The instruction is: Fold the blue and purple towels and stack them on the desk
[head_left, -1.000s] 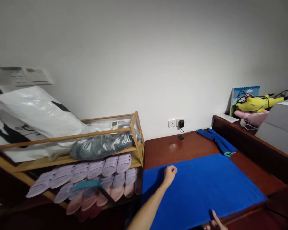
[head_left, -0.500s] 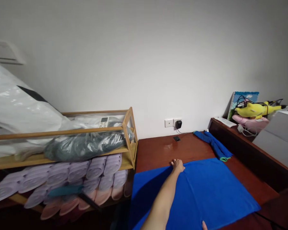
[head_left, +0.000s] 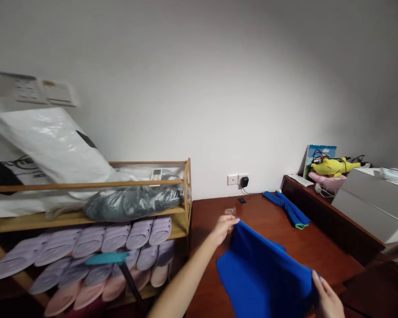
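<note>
Blue cloth (head_left: 262, 276): one piece, over the tabletop, its upper edge raised between two hands and sagging in the middle; whether its lowest part touches the wood cannot be told. Risk: a crooked fold, if the two ends come down unevenly.

Right hand (head_left: 330, 298): thumb and fingers gripping the cloth's right end, partly cut off by the frame. Risk: a slip, the thumb's hold being close to the edge.

Left hand (head_left: 224, 227): fingertips pinching the far left corner. Risk: corner dropping or bunching, should the small pinch loosen under a pull.

Tabletop (head_left: 318, 249): reddish-brown, smooth-looking. Risk: cloth sliding on it, likely from low friction.

Turquoise-headed tool (head_left: 108, 258): dark handle, in front of the slippers (head_left: 139, 236), left of the left forearm. Risk: a knock, from a wide elbow swing.

Blue garment (head_left: 290, 210): green-trimmed, lying apart beyond the cloth. Risk: being dragged, if the cloth is flicked outward.

Black plug (head_left: 244, 181): in the wall socket, thin cord running toward the garment. Risk: a snagged cord, if the garment shifts.
</note>
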Tool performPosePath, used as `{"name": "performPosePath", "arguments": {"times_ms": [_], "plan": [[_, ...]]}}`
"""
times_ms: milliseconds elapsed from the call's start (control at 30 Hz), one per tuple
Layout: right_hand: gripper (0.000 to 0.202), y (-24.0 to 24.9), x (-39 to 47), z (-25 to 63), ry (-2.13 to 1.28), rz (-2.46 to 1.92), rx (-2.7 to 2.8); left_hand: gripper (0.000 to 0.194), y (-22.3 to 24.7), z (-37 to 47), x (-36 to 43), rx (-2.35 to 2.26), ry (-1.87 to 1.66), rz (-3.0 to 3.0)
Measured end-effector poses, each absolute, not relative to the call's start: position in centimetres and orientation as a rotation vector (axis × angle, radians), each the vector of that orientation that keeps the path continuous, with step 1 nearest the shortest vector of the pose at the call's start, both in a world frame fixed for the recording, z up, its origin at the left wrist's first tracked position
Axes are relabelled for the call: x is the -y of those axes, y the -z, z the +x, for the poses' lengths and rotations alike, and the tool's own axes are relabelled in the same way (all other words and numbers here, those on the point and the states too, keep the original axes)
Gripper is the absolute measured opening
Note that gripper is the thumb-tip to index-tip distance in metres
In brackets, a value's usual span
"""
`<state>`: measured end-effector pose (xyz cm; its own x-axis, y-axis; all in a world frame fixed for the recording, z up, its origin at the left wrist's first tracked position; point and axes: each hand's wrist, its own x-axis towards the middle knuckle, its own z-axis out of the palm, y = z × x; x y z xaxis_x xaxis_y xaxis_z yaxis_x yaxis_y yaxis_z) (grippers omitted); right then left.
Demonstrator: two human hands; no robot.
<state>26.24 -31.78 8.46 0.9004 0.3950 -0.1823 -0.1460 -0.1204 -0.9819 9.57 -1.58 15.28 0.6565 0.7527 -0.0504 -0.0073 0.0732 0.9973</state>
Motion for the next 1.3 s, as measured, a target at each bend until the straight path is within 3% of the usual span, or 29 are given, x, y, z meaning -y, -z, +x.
{"name": "performPosePath", "arguments": {"times_ms": [133,233,300,467,600,833,1000,1300], "plan": [[0.053,-14.7,29.7,26.8,-0.336,-1.57,0.214,0.038,-20.3,4.1,3.4,-0.611,-0.866,1.367],[0.061,-19.0,28.2,26.8,-0.191,-1.49,0.292,0.035,-23.5,1.0,4.6,-0.622,-1.038,1.366],[0.069,-21.2,27.5,26.8,-0.202,-1.437,0.384,0.035,-25.1,-0.5,5.4,-0.635,-1.115,1.368],[0.055,-24.4,26.6,26.8,-0.374,-1.424,0.629,0.038,-27.6,-3.4,7.0,-0.646,-1.256,1.356],[0.069,-26.2,26.8,26.1,-0.499,-1.424,0.77,0.033,-28.8,-5.2,6.8,-0.679,-1.246,1.349],[0.052,-28.1,27.1,24.6,-0.498,-1.487,0.873,0.036,-29.7,-6.9,5.9,-0.708,-1.24,1.355],[0.052,-27.3,26.6,25.5,-0.49,-1.422,0.872,0.04,-29.3,-6.4,5.8,-0.704,-1.252,1.44],[0.055,-26.5,28.0,28.2,-0.308,-1.535,0.877,0.007,-28.4,-3.9,6.2,-0.775,-1.302,1.84]]}}
